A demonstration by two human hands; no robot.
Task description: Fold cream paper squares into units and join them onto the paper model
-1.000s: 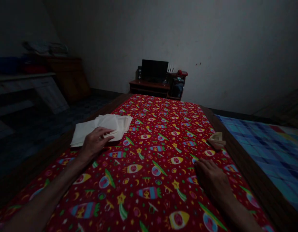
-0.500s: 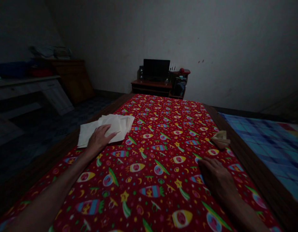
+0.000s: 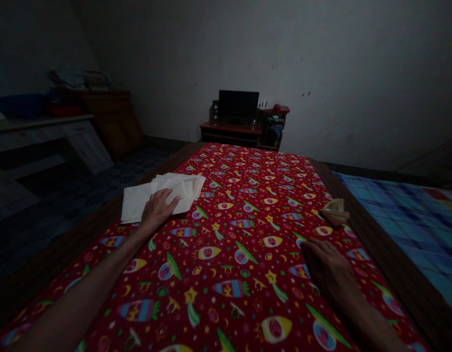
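My left hand rests with its fingers apart on a fanned stack of off-white paper sheets, left of the table's middle. The thumb and fingertips touch the upper sheets without gripping them. My right hand lies palm down on the red patterned tablecloth, its fingers loosely stretched to the left and nothing seen in them. Its thumb is hidden. Just beyond it, near the right table edge, a small folded piece of tan paper stands apart from the hand.
Bare brown wood borders the cloth at the table's right edge. Beyond the far end are a monitor and a speaker on a desk. A blue checked mat lies at right; a pale desk stands at left.
My left hand has shifted slightly to the right over the paper stack, and the stack's left sheets have moved a little rightward. My right hand and the folded paper stay put.
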